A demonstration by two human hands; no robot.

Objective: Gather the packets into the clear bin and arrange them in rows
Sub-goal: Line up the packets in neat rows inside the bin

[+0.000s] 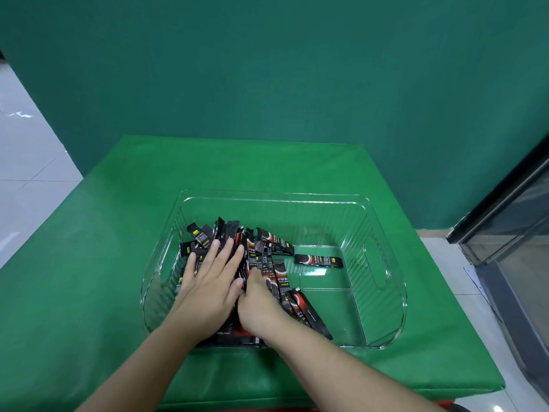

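While a jumbled heap of dark stick packets lies in the left half of the clear bin on a green-covered desk, a person works both hands into the pile. The left hand lies flat, fingers straight and spread, pressing packets down; the right hand curls into the heap beside it, its grip apparently closed around several packets, though the fingertips are hidden. One packet lies apart near the bin's middle. No packets show on the cloth outside the bin, so sorting into rows appears to be the step in hand. It would go best by steadying the pile, squaring small bundles lengthwise, and filling the bare right side.
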